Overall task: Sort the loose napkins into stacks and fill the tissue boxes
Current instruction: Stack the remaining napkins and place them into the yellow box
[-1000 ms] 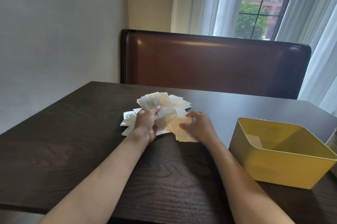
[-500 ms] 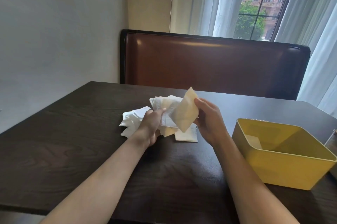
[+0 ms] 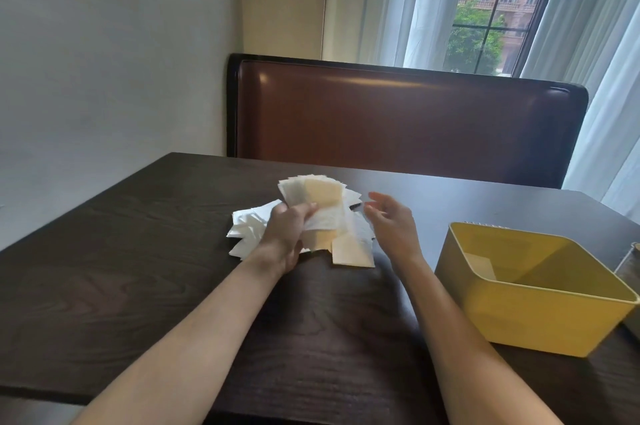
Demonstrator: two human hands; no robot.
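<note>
Toward the counter's (image 3: 104, 269) far middle the left grip (image 3: 289, 230) clutched a fanned napkin stack (image 3: 311, 196) above the loose napkins (image 3: 349, 248), which lay just left of the empty, spread-fingered right grip (image 3: 389, 224), nearer them than the yellow box (image 3: 540, 317).

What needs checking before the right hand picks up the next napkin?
1. Left hand grips the fanned napkin stack: ok.
2. Right hand open, holding nothing: ok.
3. Loose napkins on the table within the right hand's reach: ok.
4. Held stack squared up: not ok, edges are fanned.
5. Yellow box open-topped and upright beside the right arm: ok.
6. Napkin count inside the box: cannot tell, only one pale sheet shows.
</note>
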